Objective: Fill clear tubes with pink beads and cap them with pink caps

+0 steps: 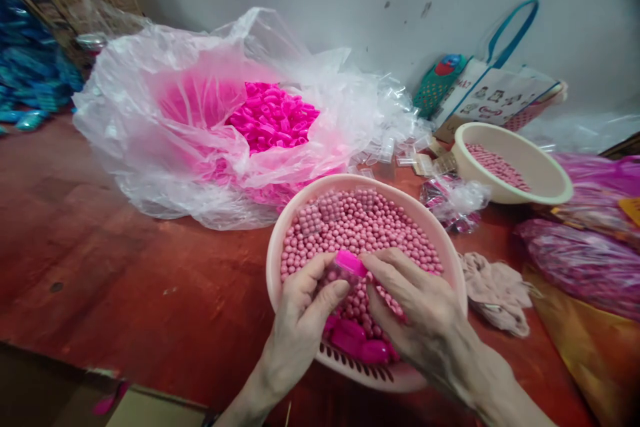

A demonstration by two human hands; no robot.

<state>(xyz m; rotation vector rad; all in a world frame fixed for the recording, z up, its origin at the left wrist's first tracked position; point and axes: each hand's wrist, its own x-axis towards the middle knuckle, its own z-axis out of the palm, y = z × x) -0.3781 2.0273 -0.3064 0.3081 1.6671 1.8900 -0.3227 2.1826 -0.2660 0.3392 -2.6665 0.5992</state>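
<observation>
My left hand point(305, 310) is closed around a small clear plastic container point(336, 272) with pink beads inside. A bright pink cap point(351, 263) sits at its top end. The fingertips of my right hand point(425, 310) meet the right end of that cap, thumb below and index finger above. Both hands are over a pale pink basket point(277, 247) full of round pink beads point(395, 223). Several clear bead-filled containers point(330, 205) lie on the beads at the back. Loose bright pink caps point(353, 340) rest at the basket's near side, partly hidden by my right hand.
A large clear plastic bag point(125, 127) of pink caps point(280, 117) stands behind. Clear containers point(387, 123) are heaped beside it. At right are a cream bowl point(545, 177) of beads, a crumpled cloth point(497, 290) and wrapped packs point(585, 260). The red table point(150, 300) has a front edge.
</observation>
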